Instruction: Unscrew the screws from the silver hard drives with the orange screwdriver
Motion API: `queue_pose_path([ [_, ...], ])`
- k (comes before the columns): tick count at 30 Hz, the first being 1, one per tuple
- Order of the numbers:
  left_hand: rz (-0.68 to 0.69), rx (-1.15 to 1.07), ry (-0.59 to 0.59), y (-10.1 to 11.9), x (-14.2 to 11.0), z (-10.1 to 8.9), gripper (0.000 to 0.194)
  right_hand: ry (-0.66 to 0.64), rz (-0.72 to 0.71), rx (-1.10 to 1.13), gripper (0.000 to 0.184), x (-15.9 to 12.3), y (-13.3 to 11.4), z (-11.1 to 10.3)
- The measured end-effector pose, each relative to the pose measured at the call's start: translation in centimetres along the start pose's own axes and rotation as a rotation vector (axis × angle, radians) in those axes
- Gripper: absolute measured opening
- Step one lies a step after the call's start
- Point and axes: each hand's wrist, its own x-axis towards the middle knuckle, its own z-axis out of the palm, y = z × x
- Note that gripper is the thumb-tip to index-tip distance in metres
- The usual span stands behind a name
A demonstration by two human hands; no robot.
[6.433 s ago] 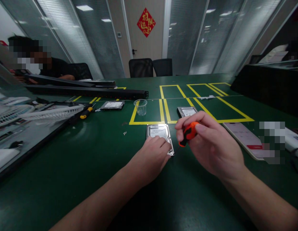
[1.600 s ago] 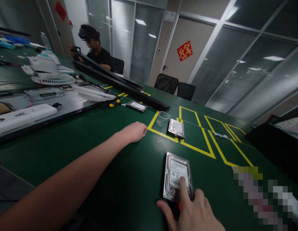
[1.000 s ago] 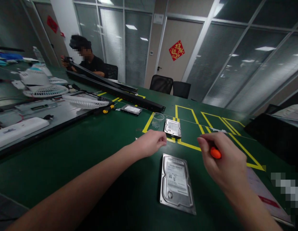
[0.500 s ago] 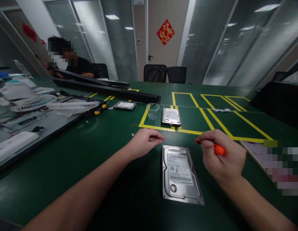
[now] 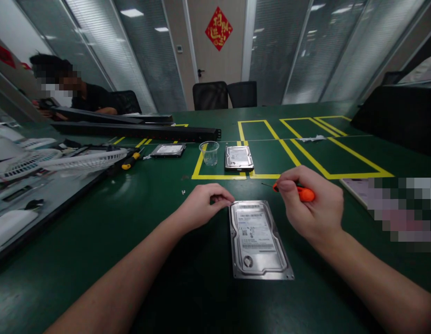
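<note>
Forearms (image 5: 132,273) slant in from lower corners of frame. Hard drive (image 5: 256,232) lies flat, lower centre. Left hand (image 5: 205,206) near centre, thumb and fingers drawn narrow at drive's upper-left corner — can't tell from here whether anything's pinched. Right hand (image 5: 313,204), right of centre, curled round orange screwdriver (image 5: 306,194), tip pointing left. Beyond, mid-frame — clear cup (image 5: 210,158) upright, contents too faint to tell; second drive (image 5: 239,157) just right.

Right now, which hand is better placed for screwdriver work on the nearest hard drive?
Probably the right hand: it holds the orange screwdriver, tip near the nearest hard drive. The left hand, at the drive's far-left corner, shows no tool.
</note>
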Motion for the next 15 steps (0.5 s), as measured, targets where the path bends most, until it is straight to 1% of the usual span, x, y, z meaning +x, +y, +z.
queue_pose_path([
  [15, -0.077, -0.124, -0.022, 0.16, 0.08, 0.15, 0.014, -0.030, -0.035, 0.032, 0.031, -0.06, 0.28, 0.18],
])
